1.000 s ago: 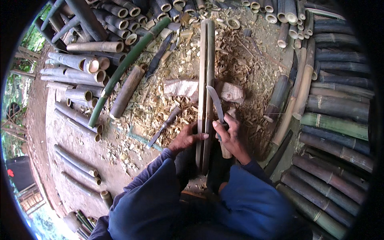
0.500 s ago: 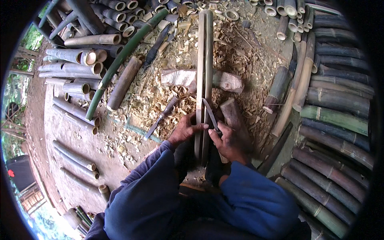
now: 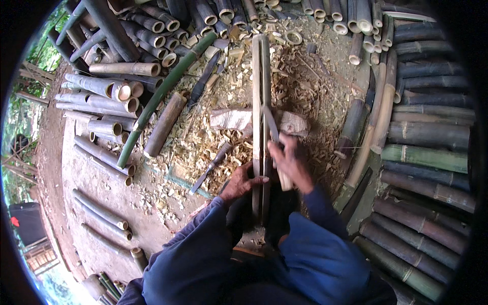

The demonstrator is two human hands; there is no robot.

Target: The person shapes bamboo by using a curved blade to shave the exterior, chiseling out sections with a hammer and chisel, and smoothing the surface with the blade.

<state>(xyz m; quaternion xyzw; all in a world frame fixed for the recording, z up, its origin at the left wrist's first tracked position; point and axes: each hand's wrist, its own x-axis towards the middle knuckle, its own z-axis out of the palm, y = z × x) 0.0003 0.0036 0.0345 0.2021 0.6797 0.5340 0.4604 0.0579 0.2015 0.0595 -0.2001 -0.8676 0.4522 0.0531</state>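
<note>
A long split length of bamboo point(image 3: 257, 91) points away from me, its near end between my legs, with a dark slit running lengthwise. My left hand point(image 3: 240, 182) is closed round its near part, thumb lying across the top. In my right hand point(image 3: 294, 160), slightly blurred, is a knife with a wooden handle; its curved blade point(image 3: 271, 124) lies against the bamboo's right side. Farther out, the bamboo crosses over a rough-hewn wood block point(image 3: 231, 120) on the ground. Left of it, among the shavings, lies a flat-bladed tool point(image 3: 214, 165) with a dark handle.
Pale shavings point(image 3: 290, 86) cover the ground ahead. A green bamboo pole point(image 3: 165, 89) and a short brown piece point(image 3: 165, 124) lie to the left, near stacked bamboo tubes point(image 3: 104, 104). Rows of dark bamboo point(image 3: 429, 134) line the right side. A dark-handled blade point(image 3: 204, 79) lies farther off.
My right hand and the knife have moved forward along the bamboo, away from my left hand. My left hand keeps its grip. The whole view has shifted slightly, with the scene sitting lower.
</note>
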